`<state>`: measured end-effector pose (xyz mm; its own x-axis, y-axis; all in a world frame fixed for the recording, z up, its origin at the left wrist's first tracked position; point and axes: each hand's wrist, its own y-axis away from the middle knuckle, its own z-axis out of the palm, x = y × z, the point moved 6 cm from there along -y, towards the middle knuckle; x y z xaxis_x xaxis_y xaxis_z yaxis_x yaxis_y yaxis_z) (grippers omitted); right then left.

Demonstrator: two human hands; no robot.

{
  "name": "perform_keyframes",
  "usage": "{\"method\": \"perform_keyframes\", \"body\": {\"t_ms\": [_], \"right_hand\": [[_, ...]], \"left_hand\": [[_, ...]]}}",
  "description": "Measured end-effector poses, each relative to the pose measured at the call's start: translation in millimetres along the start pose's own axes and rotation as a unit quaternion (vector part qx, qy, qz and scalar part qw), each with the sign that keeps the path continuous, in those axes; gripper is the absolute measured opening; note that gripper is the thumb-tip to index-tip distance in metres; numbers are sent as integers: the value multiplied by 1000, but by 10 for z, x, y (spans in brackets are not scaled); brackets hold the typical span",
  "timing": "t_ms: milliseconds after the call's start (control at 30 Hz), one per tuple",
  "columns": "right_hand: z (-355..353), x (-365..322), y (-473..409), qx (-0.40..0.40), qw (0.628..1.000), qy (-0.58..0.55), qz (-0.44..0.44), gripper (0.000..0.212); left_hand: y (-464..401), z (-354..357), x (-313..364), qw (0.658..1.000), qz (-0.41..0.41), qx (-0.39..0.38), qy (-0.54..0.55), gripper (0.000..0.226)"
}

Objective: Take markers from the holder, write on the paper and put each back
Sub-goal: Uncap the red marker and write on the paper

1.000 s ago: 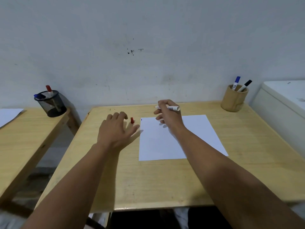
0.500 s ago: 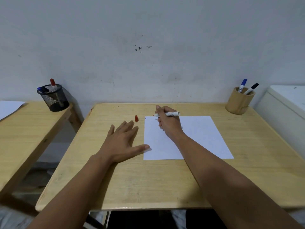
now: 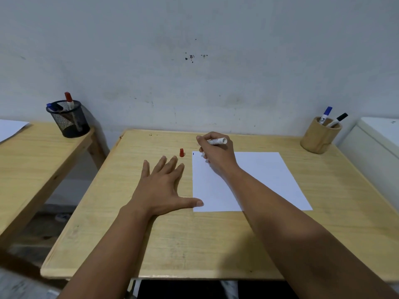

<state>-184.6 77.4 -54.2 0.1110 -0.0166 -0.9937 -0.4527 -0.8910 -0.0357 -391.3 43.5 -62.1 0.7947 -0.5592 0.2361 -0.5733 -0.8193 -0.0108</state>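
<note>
A white sheet of paper (image 3: 263,180) lies on the wooden desk (image 3: 194,244). My right hand (image 3: 218,156) holds a white marker (image 3: 217,141) in a writing grip over the paper's top left corner; its tip is hidden by my fingers. A small dark mark sits at that corner. The red cap (image 3: 182,152) stands on the desk just left of the paper. My left hand (image 3: 164,186) lies flat with fingers spread, its thumb touching the paper's lower left edge. A wooden holder (image 3: 319,137) at the far right holds a blue-capped and a black-capped marker.
A second desk (image 3: 32,160) stands to the left with a black mesh cup (image 3: 69,119) of markers and a paper sheet. A white appliance (image 3: 380,145) borders the desk's right side. The wall runs right behind.
My left hand moved back from the red cap toward me and flattened beside the paper's lower left edge. My right hand stays at the top left corner with the marker.
</note>
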Motion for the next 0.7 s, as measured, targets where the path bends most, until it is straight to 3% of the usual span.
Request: {"method": "perform_keyframes", "body": {"t_ms": [100,233,700], "right_hand": [[78,30,-29,16,1000,25,-3,49],[54,174,-41,25,999,25,24,30],[61,212,-36,19,999,28,25,33]], "left_hand": [[19,1,-13,1000,-12,1,0,136],[6,27,-42,1000,-9,-11,-2,138],[11,66,-66,999,-1,-45,-13,141]]}}
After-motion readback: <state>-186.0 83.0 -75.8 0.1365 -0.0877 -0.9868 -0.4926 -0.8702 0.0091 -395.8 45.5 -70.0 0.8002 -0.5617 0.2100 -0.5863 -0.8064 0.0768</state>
